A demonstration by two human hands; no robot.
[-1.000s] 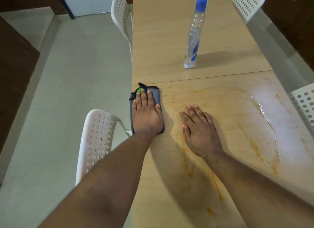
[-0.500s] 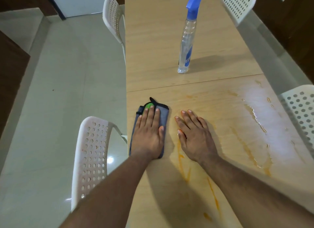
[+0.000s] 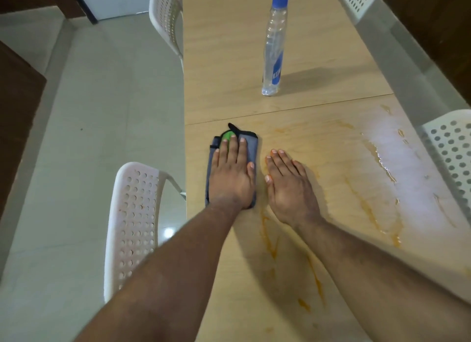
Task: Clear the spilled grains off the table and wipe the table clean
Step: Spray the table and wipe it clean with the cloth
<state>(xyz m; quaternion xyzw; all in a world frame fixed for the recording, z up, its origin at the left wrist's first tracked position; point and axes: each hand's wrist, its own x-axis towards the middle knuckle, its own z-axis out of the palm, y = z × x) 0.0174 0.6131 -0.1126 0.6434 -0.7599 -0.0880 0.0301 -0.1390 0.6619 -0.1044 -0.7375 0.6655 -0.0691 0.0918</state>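
Upright, spray bottle (image 3: 274,48) of clear liquid.

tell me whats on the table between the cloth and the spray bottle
Nothing stands there in the head view: only bare wood of the table and the seam between its two panels separate the cloth from the spray bottle.

Left hand (image 3: 233,174) presses grey cloth (image 3: 251,147); right hand (image 3: 289,188) flat on table (image 3: 229,61).
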